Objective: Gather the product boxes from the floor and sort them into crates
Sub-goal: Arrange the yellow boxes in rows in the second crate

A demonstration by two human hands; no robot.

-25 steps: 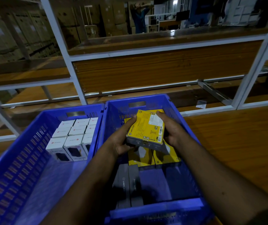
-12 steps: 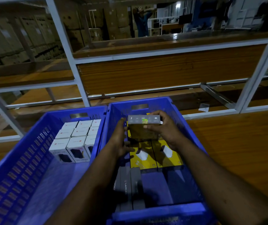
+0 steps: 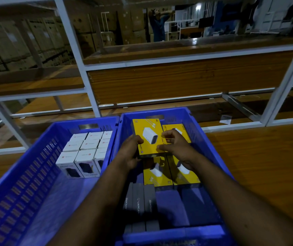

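Both my hands hold a yellow charger box (image 3: 146, 134) face up over the far half of the right blue crate (image 3: 202, 141). My left hand (image 3: 130, 153) grips its left edge. My right hand (image 3: 175, 146) pinches its right edge. Under it, more yellow boxes (image 3: 186, 173) lie flat on the crate floor, and grey boxes (image 3: 139, 205) stand on edge nearer me. The left blue crate (image 3: 35, 174) holds several white boxes (image 3: 85, 153) in rows at its far end.
Both crates sit side by side on a wooden floor (image 3: 257, 162). A white metal rack (image 3: 92, 96) with wooden shelves stands right behind them. A small white tag (image 3: 225, 119) lies on the low shelf at the right. A person (image 3: 157, 25) stands far back.
The yellow box was turned from back-side up, through standing on edge, to face up. It now sits lower and further back in the right crate, with both hands still on it.
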